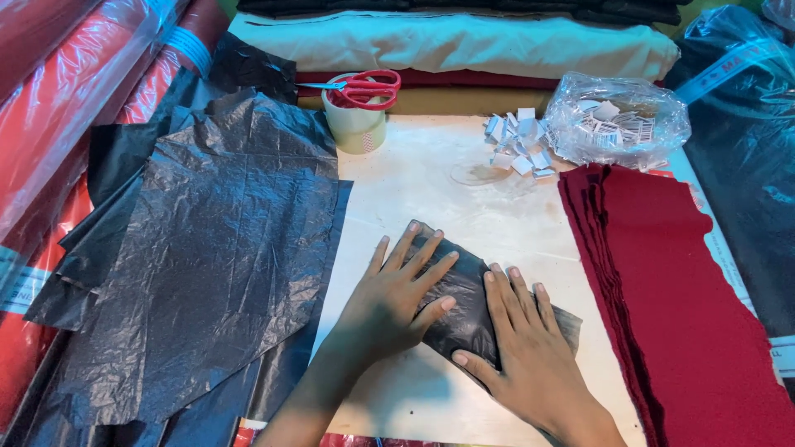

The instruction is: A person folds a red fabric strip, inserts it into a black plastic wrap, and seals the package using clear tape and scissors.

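Observation:
A small folded packet of black plastic film [464,291] lies on the pale table top [431,178]. My left hand [397,300] presses flat on its left part with fingers spread. My right hand [526,346] lies flat on its right part, fingers pointing up and to the left. Neither hand grips anything. The packet's right tip shows beside my right hand.
Loose black plastic sheets [211,248] cover the left side. A stack of dark red felt pieces [687,306] lies at the right. Red-handled scissors [364,87] rest on a tape roll [356,124]. Small white tags [517,145] lie beside a clear bag of tags [617,120]. Fabric rolls [74,99] line the left.

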